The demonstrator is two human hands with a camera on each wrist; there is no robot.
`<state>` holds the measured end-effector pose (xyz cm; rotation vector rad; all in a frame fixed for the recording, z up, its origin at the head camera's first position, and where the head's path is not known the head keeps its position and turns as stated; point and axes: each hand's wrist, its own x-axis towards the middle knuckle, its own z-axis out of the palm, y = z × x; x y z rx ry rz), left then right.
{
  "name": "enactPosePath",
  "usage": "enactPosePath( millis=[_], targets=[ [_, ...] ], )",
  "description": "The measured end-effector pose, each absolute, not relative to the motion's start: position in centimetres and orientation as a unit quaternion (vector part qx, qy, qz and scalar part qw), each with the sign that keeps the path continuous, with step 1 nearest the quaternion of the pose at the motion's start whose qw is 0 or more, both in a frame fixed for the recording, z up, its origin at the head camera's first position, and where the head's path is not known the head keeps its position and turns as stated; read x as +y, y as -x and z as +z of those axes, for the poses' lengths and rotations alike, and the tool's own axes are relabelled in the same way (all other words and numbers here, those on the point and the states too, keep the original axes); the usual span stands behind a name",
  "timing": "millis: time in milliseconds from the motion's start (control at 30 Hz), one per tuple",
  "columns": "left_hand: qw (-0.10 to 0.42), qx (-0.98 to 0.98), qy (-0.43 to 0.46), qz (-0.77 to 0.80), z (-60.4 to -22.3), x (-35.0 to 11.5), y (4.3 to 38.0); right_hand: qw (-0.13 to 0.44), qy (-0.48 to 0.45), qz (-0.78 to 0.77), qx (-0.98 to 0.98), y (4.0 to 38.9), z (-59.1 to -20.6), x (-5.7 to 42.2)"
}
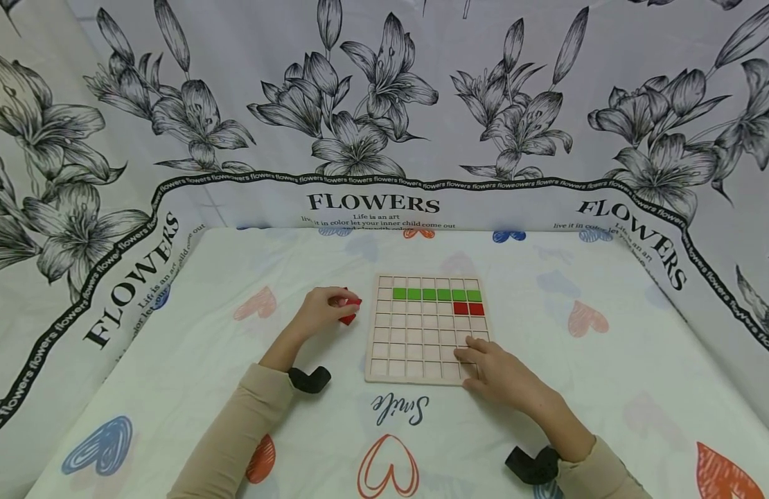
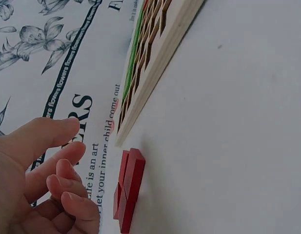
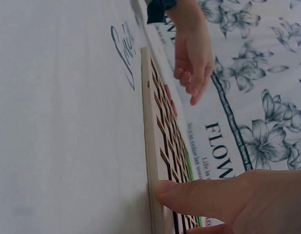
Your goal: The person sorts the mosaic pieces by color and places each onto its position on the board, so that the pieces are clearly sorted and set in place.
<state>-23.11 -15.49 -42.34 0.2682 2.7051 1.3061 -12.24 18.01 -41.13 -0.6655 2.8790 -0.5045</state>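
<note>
A square wooden grid board [image 1: 400, 353] lies on the white cloth. Several green tiles [image 1: 429, 294] fill most of its second row from the far side; two red tiles [image 1: 468, 309] sit at the right of the row below. Beside the board's left edge, loose red tiles [image 2: 131, 187] lie together on the cloth. My left hand [image 1: 319, 308] hovers over them, thumb and index finger apart with nothing between them in the left wrist view. My right hand [image 1: 499, 371] rests on the board's near right corner, its thumb [image 3: 189, 195] on the rim.
A white cloth with printed hearts [image 1: 388, 464] and the word Smile covers the table. Flower-printed curtains [image 1: 372, 104] stand behind and at both sides. A black strap piece [image 1: 310, 380] is at the left wrist, another [image 1: 533, 466] at the right.
</note>
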Motion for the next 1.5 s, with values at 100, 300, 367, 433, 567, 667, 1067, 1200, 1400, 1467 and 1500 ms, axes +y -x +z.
enactPosePath(
  millis=[100, 300, 367, 433, 567, 667, 1067, 1200, 1400, 1467, 1500],
  targets=[
    [0.068, 0.895, -0.080, 0.433, -42.5, -16.0, 23.3, 0.072, 0.220, -0.166, 0.959, 12.3, -41.2, 18.0],
    [0.079, 0.901, -0.059, 0.422, -42.9, -16.8, 23.5, 0.073, 0.219, -0.165, 0.959, 12.3, -41.4, 18.1],
    [0.079, 0.902, -0.054, 0.420, -43.0, -17.1, 23.6, 0.074, 0.217, -0.166, 0.959, 12.3, -41.4, 18.0],
    [0.079, 0.903, -0.052, 0.419, -43.0, -17.3, 23.6, 0.075, 0.216, -0.166, 0.959, 12.3, -41.4, 18.1],
    [0.080, 0.905, -0.058, 0.414, -43.0, -18.0, 23.7, 0.077, 0.215, -0.167, 0.959, 12.2, -41.3, 18.0],
    [0.086, 0.909, -0.066, 0.403, -43.1, -18.5, 23.8, 0.080, 0.212, -0.168, 0.959, 12.2, -41.2, 17.9],
    [0.108, 0.913, -0.090, 0.383, -43.4, -20.0, 24.5, 0.081, 0.208, -0.175, 0.959, 12.2, -41.0, 17.8],
    [0.132, 0.907, -0.100, 0.388, -43.4, -20.7, 24.8, 0.081, 0.212, -0.174, 0.958, 12.2, -41.0, 17.8],
    [0.155, 0.895, -0.114, 0.402, -43.2, -21.1, 25.0, 0.084, 0.212, -0.173, 0.958, 12.2, -40.9, 17.8],
    [0.156, 0.895, -0.118, 0.402, -43.2, -21.0, 25.0, 0.083, 0.212, -0.171, 0.958, 12.2, -40.9, 17.9],
    [0.157, 0.895, -0.119, 0.401, -43.1, -21.0, 25.0, 0.082, 0.214, -0.169, 0.959, 12.2, -40.9, 17.9]
  ],
)
